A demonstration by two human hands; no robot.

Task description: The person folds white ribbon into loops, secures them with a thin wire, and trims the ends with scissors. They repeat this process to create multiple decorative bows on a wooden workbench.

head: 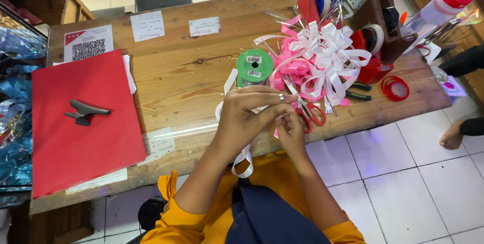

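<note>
— Holding both hands together at the desk's (191,80) near edge, we pinch a white ribbon (242,160) between them. Can we see how each one grips?

— Our left hand (247,115) lies on top, fingers curled over the ribbon with a ring on one finger. Our right hand (291,129) sits just under it, fingertips closed on the same strip. The two hands touch.

— Where does the ribbon run?

— It goes up from our hands toward the green spool (254,66), and a loop of it hangs down past the near edge over our orange sleeve. We cannot tell whether it comes off that spool.

— What lies beside our hands?

— Red-handled scissors (312,113) lie just right of them, near the near edge. Behind the scissors is a heap of pink and white bows (322,57), touching the spool's right side.

— And farther off?

— A red tape ring (395,88) lies toward the right edge, with a brown tape dispenser (383,22) at the far right corner and a red-capped bottle (443,4) beyond it. On the left end a red sheet (80,138) covers the desk, with a grey clip (84,111) on it. Paper notes (147,25) lie along the far edge.

— Anyone else near?

— A bare foot (452,137) rests on the tiled floor past the right edge.
</note>
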